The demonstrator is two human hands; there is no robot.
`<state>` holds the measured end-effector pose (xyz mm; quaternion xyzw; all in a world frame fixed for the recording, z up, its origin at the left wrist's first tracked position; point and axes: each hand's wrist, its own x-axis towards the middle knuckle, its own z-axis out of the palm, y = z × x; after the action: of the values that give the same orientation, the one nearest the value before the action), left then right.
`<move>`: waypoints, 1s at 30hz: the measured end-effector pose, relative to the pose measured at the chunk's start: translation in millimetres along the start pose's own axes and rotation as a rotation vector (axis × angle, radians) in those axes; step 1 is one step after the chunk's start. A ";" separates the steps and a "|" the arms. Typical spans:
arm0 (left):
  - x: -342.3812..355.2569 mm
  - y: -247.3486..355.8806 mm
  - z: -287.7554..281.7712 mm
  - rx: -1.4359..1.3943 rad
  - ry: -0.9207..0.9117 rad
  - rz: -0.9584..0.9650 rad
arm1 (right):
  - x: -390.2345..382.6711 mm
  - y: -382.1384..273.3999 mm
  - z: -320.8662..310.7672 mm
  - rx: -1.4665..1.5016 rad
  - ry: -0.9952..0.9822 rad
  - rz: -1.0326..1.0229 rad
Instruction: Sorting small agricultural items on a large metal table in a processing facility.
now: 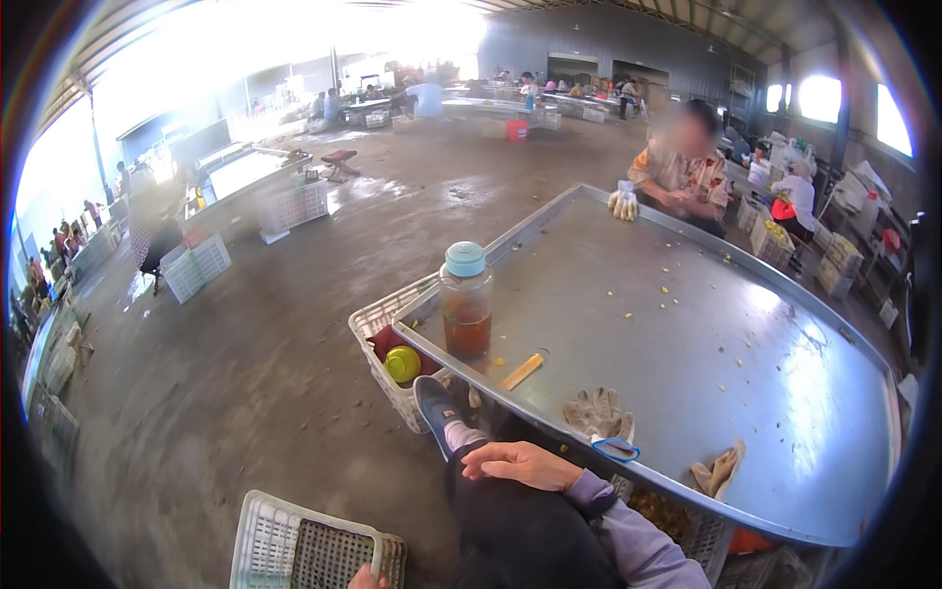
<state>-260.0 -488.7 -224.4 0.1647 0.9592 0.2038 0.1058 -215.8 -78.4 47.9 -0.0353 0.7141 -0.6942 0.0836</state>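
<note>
My right hand (522, 463) lies on my raised knee with nothing in it, its fingers stretched and loosely bent. At the lower edge, my left hand (369, 578) shows only in part, its fingers on the rim of a white plastic crate (253, 540) on the floor. On the metal-topped table (638, 363) beside my knee lie a used work glove with a blue cuff (601, 417) and another glove (718, 471). A tool with a wooden handle (523, 371) lies near the edge. Behind it stands a clear bottle with a teal lid (466, 304), part full of brown liquid.
Another white crate (373, 319) holds a yellow-green round container (402, 363). A co-worker (684, 172) sits at the table's far end near light gloves (623, 204). Small yellow bits dot the tabletop, which has a raised rim. Further tables, crates and people stand across the hall.
</note>
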 end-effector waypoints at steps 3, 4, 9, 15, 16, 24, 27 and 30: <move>-2.2 -6.2 7.0 0.006 0.054 0.062 | 1.3 -1.8 2.0 0.003 -0.001 0.027; -0.7 -5.7 9.1 0.013 0.073 0.094 | -0.7 -1.7 2.1 0.006 0.023 0.041; 1.0 17.1 -10.9 -0.036 0.033 0.027 | -1.4 0.7 1.5 0.018 0.034 0.057; 3.0 28.8 -23.7 -0.035 -0.097 -0.136 | 0.5 -5.3 5.4 0.080 0.046 0.069; 3.1 32.7 -26.8 -0.036 -0.105 -0.143 | 0.7 -4.8 4.9 0.079 0.040 0.070; 1.4 41.2 -35.0 -0.046 -0.102 -0.158 | -0.7 -9.5 7.5 0.099 0.063 0.075; 1.7 43.3 -37.7 -0.040 -0.132 -0.169 | -0.9 -10.0 7.4 0.097 0.059 0.080; 0.7 43.9 -38.4 -0.046 -0.137 -0.163 | -1.0 -7.3 6.6 0.093 0.058 0.078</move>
<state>-259.0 -464.3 -171.5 0.0971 0.9551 0.2049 0.1909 -214.2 -84.9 55.1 0.0165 0.6841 -0.7235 0.0913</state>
